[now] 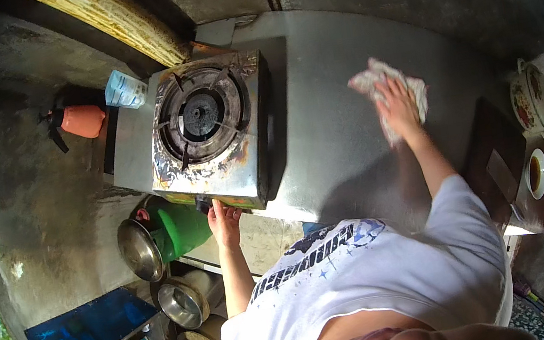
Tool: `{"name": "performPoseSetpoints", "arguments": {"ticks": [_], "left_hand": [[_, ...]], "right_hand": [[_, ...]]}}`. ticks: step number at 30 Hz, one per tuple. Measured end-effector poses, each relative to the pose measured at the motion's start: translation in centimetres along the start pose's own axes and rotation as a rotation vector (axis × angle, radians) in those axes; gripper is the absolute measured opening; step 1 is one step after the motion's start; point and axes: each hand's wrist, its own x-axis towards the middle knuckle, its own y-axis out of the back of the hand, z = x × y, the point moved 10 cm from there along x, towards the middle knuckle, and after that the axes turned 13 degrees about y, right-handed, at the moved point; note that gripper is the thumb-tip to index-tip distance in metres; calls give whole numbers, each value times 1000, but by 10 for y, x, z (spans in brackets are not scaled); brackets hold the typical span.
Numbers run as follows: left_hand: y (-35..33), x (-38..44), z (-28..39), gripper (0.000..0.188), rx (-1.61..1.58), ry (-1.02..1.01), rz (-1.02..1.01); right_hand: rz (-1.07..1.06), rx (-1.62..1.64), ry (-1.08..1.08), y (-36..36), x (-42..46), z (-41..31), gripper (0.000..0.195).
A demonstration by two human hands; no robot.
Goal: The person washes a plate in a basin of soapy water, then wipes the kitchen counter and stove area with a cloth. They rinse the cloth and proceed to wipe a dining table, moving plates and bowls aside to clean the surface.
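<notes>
My right hand (pixel 398 104) lies spread over a crumpled whitish cloth (pixel 373 75), pressing it against the grey metal countertop (pixel 331 108). To the left stands a single-burner gas stove (pixel 246 171), its steel top stained and flaking around a round burner (pixel 200 114) with a pan support. My left hand (pixel 226 224) is at the stove's front lower edge, beside a dark knob (pixel 203 204). The thumb rests on the front panel; the other fingers curl at the edge and are partly hidden.
A blue-and-white plastic pack (pixel 125 90) and an orange spray bottle (pixel 83 121) are beyond the stove. Below left are a green bucket (pixel 180 228), a metal lid (pixel 140 250) and metal basins (pixel 183 302). Rightward are a cleaver (pixel 502 175), a bowl of dark liquid (pixel 537 173) and an enamel pot (pixel 533 99).
</notes>
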Motion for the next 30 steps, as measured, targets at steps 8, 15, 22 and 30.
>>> {"name": "performPoseSetpoints", "arguments": {"ticks": [8,15,22,30], "left_hand": [[24,-25,-28,31,-151,-73,103],[35,-49,-79,26,-58,46,105],[16,-71,-121,23,277,300,-46],[-59,-106,-112,25,537,487,-416]], "right_hand": [[-83,48,40,-20,17,-91,51],[-26,353,436,-7,-89,-211,48],[16,533,429,4,-119,-189,31],[47,469,232,20,-179,-166,24]]}}
